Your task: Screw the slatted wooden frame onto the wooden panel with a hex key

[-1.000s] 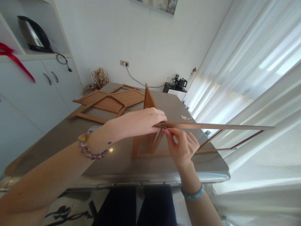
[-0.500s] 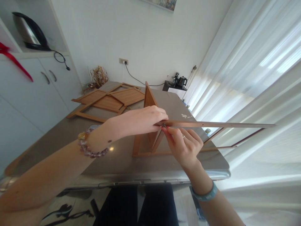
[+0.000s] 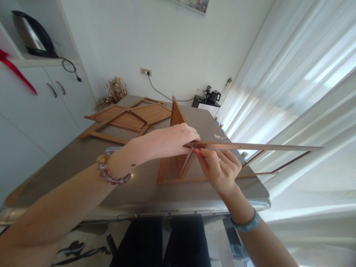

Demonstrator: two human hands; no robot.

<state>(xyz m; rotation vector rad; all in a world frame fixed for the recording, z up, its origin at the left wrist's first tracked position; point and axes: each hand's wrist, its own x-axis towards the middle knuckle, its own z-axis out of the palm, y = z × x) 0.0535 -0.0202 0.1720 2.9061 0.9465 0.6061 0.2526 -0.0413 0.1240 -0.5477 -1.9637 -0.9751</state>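
Observation:
A wooden frame (image 3: 256,146) stands on its edge on the table, its upper rail running off to the right with small holes along it. My left hand (image 3: 180,135) is closed around the left end of that rail. Right beside it, my right hand (image 3: 221,168) pinches a small metal screw (image 3: 195,147) at the rail's side near that end. How deep the screw sits cannot be made out. Behind my left hand a wooden panel (image 3: 177,113) stands upright against the frame, its lower part partly hidden by the hand.
More wooden frames and panels (image 3: 119,118) lie at the table's (image 3: 133,200) far left, with small hardware (image 3: 151,127) beside them. A phone (image 3: 112,149) is partly covered by my left forearm. Sheer curtains (image 3: 294,107) hang close on the right, where the frame overhangs the table.
My right hand has turned slightly at the screw, its fingertips still on it. The left hand keeps its hold on the rail. The view has shifted a little.

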